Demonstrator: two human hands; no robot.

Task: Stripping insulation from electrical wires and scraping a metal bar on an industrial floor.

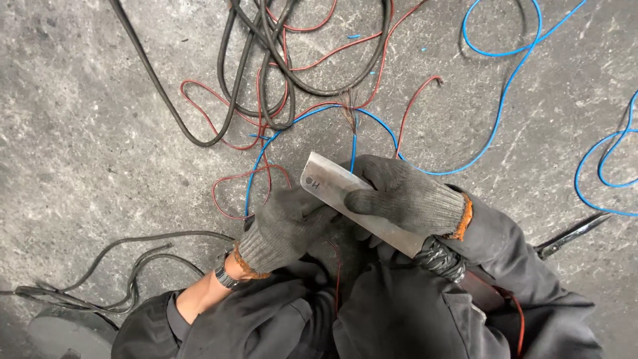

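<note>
- The right hand (405, 196), in a dark knit glove with an orange cuff, is closed around a broad flat metal blade (345, 196); its fingers (362, 201) curl over the upper face of the blade near the middle.
- The blade runs slantwise from a squared tip at the upper left, which has a small hole in it, down to a handle (440, 259) wrapped in black tape just below the right wrist.
- The left hand (282, 226), in the same kind of glove, sits just beside and below the blade's tip; its fingers are curled shut, but what they pinch is hidden under the blade and the glove, so I cannot tell.
- A thin blue wire (353, 147) comes up from between the two hands, passing the blade's tip, and ends in a frayed tuft of bare copper strands (347, 110) above the hands.
- A thin red wire (242, 178) loops on the concrete floor (86, 133) just left of the left hand.
- Thick black cables (266, 73) lie coiled on the floor well above the hands, tangled with more red wire.
- A long blue wire (512, 73) curves across the floor to the upper right.
- A watch (224, 276) shows on the left wrist between glove and dark sleeve.
</note>
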